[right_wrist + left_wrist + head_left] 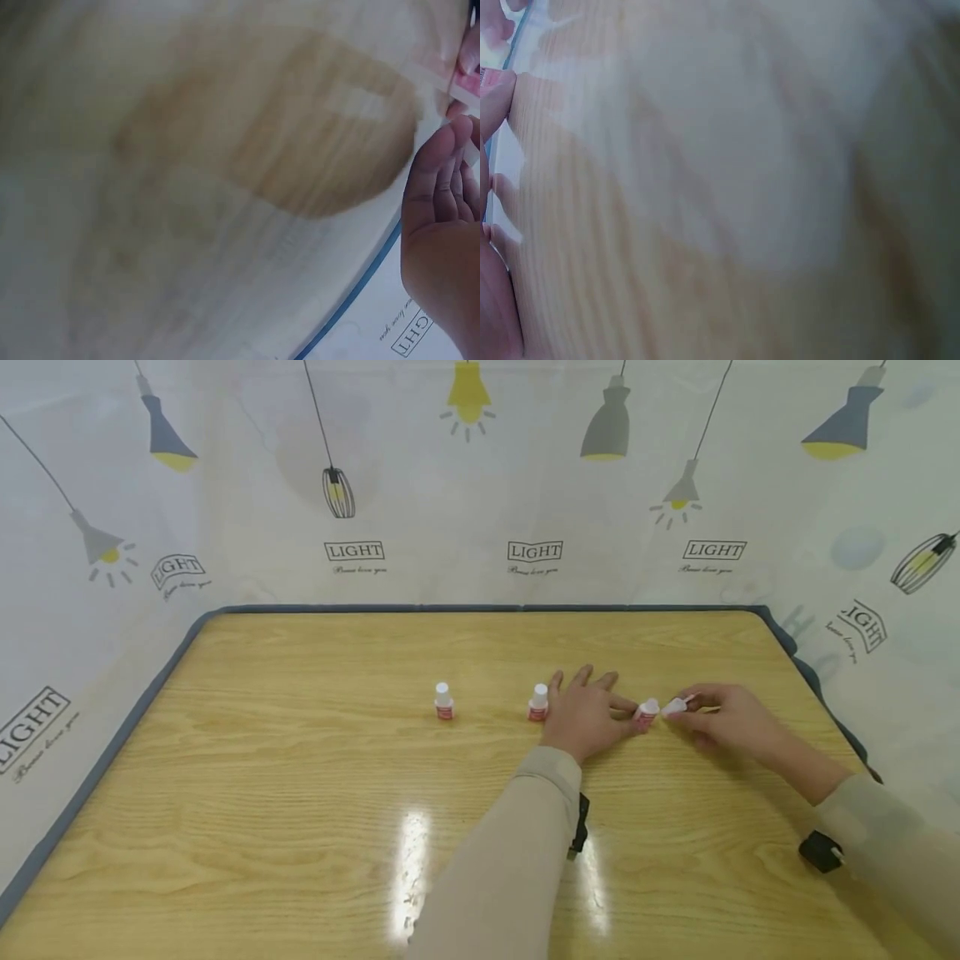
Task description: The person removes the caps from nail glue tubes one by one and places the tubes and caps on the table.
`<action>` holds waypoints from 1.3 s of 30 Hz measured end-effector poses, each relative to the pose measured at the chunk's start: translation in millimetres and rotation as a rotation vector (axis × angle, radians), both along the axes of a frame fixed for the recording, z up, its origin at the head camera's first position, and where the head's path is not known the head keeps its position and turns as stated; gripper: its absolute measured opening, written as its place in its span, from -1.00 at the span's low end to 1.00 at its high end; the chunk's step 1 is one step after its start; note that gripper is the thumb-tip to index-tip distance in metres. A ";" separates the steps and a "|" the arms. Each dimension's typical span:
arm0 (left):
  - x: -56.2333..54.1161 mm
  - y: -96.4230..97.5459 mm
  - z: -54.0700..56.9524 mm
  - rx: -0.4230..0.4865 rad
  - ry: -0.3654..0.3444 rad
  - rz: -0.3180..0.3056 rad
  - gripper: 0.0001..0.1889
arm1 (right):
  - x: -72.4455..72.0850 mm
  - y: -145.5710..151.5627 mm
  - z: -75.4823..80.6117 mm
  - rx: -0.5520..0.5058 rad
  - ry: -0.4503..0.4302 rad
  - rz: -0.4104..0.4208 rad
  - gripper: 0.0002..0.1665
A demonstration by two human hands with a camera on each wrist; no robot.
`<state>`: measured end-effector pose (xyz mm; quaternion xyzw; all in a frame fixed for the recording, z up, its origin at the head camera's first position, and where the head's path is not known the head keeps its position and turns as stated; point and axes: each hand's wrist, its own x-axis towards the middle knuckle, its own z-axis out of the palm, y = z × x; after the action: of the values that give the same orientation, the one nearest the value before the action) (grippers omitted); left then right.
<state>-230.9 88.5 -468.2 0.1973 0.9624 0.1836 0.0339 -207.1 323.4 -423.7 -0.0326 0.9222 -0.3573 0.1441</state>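
Beige cloth left sleeve (pixel 491 868) over near part of wood-grained table (pixel 225 827) | left hand (pixel 587 718) pinches small white pink-labelled plastic bottle (pixel 644 719), tilted, right of table's middle | right hand (pixel 729 722) pinches white plastic cap (pixel 672 708) nearer table's right edge | two matching white-capped bottles (pixel 444 703) stand mid-table

Screened-in tabletop workspace, wood-grain table (pixel 262 793), pale backdrop (pixel 435 493) on three sides, printed hanging lamps (pixel 606 427), "LIGHT" labels (pixel 354 551)
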 end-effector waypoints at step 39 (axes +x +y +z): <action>0.2 11.4 25.0 -0.139 -0.045 -0.016 -0.29 | -4.1 6.5 56.8 0.036 -0.007 0.106 -0.25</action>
<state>-230.7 99.9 -443.2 0.1982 0.9701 0.1207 0.0708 -211.2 329.8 -366.9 -0.0777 0.9249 -0.3327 0.1667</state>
